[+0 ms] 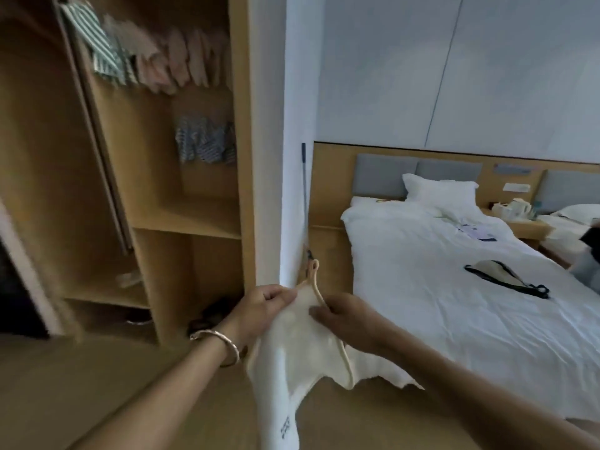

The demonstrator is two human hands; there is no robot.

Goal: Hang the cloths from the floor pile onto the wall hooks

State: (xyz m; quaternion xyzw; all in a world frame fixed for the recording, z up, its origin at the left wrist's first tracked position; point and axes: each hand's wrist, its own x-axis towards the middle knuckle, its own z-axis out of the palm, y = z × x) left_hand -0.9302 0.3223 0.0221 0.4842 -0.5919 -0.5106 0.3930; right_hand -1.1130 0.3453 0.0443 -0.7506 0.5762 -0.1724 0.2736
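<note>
A: How are my hands set?
B: Both your arms reach forward and down. Your left hand (pixel 263 306) curls its fingers round the top edge of the cloth (pixel 298 349), and a bangle (pixel 216 344) sits on that wrist. Your right hand (pixel 345 319), just beside it, pinches the cloth at its loop (pixel 315 274), thumb against fingers.
A: And the cloth?
B: It hangs from your two hands above the floor (pixel 97 384). The loop stands up towards a small dark hook (pixel 309 254) at the wall corner. I cannot tell whether they touch.
A: The room?
B: An open wardrobe (pixel 156 177) stands to your left, with clothes (pixel 156 60) on its rail. To your right is a white bed (pixel 454 319) with a pillow (pixel 441 190) and a bag (pixel 500 274) on it. A pole (pixel 304 183) leans in the corner.
</note>
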